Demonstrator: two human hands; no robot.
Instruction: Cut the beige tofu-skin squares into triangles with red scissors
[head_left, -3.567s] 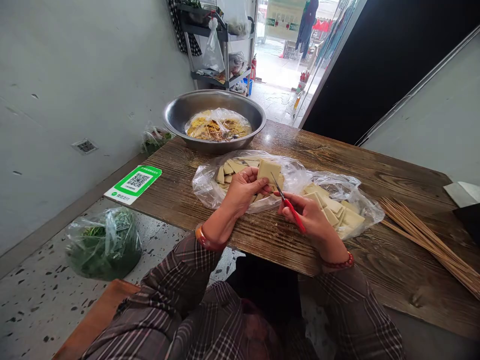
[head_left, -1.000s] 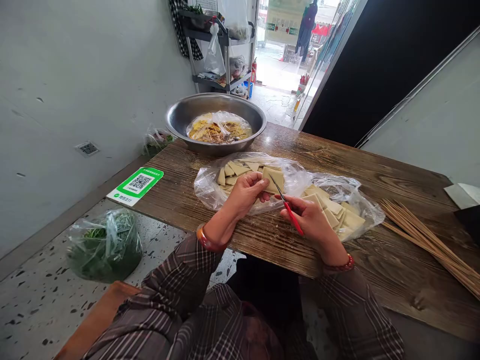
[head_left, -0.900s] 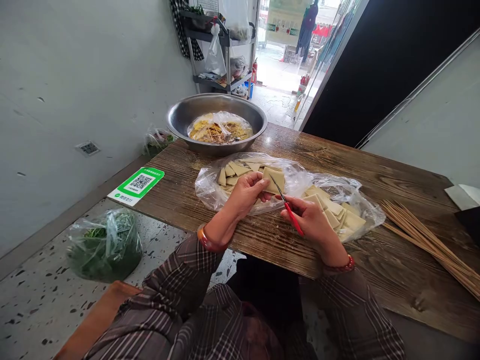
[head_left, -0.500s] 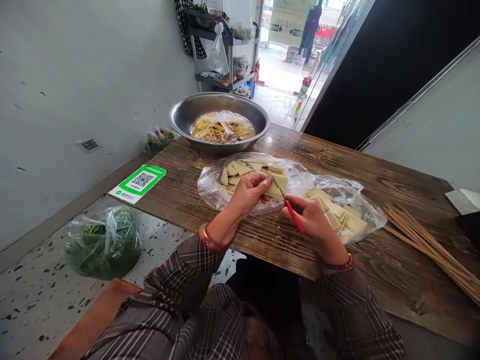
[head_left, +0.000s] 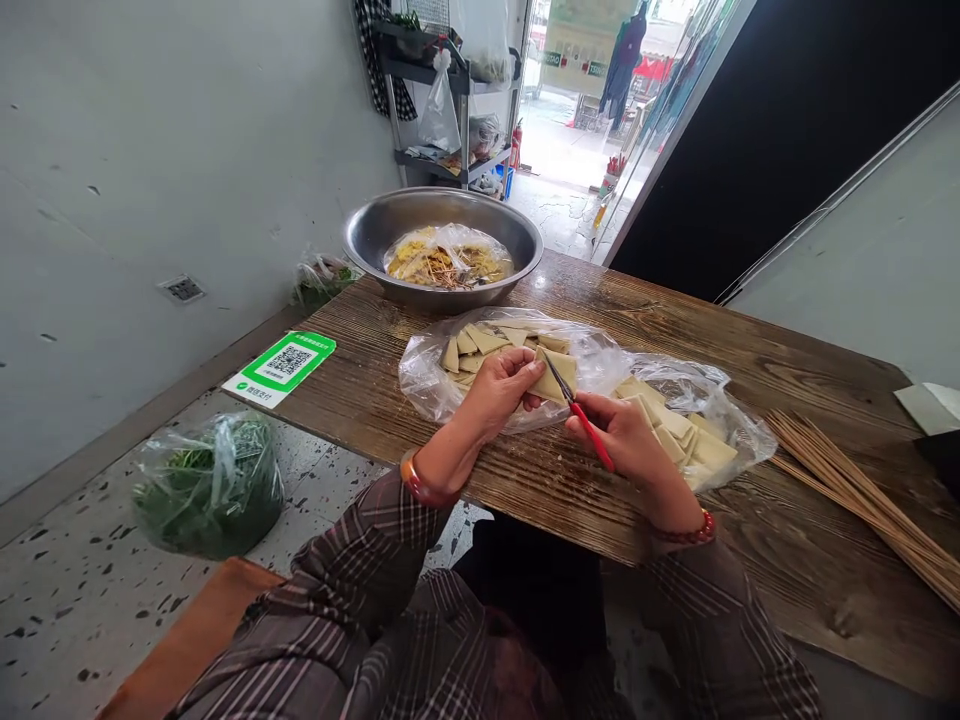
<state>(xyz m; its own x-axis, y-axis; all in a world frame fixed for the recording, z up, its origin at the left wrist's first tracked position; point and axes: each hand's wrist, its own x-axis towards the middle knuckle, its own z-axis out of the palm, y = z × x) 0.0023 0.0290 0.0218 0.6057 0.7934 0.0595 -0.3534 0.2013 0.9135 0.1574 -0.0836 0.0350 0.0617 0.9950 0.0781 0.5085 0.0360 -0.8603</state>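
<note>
My left hand [head_left: 504, 383] pinches a pale beige square of tofu sheet [head_left: 562, 370] at its left edge. Red-handled scissors [head_left: 592, 432] are gripped in my right hand [head_left: 624, 435], their blades lying diagonally across the square. Whether the blades are fully closed is too small to make out. Below and behind my left hand, a clear plastic bag [head_left: 420, 378] holds cut, mostly triangular pieces [head_left: 484, 340]. Beside my right hand, a second clear bag [head_left: 750, 435] lies spread out with a pile of uncut squares [head_left: 679, 425] on it.
A large steel basin [head_left: 360, 235] with bagged yellowish food stands at the table's far end. Thin wooden skewers [head_left: 855, 490] lie at the right. A green QR-code card [head_left: 281, 365] sits on the left edge. Bagged greens [head_left: 210, 490] rest on the floor.
The scissor blades look a little less spread across the square than before. My hands hold nearly the same place; the whole view has shifted slightly.
</note>
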